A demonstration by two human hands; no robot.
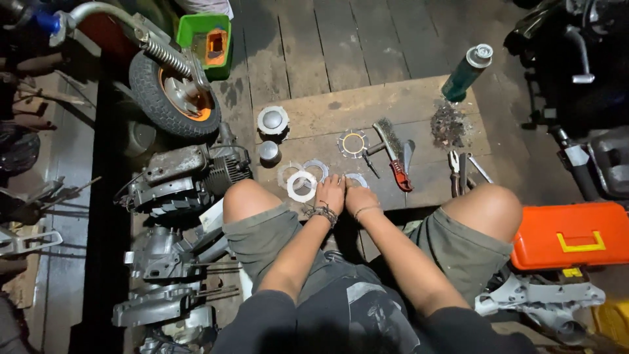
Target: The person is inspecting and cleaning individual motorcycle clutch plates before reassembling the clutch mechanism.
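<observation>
Ring (pixel 358 179), flat and grey, lies on the board (pixel 419 105) at my fingertips, partly hidden by them. My left hand (pixel 331 192) and right hand (pixel 359 198) rest side by side over it, fingers curled down; whether either grip has closed on it I cannot tell. Two more rings (pixel 303 185) lie just left. A wire brush (pixel 392 154) with red handle lies beyond, pliers (pixel 457 172) right, an orange toolbox (pixel 569 235) past my right knee.
</observation>
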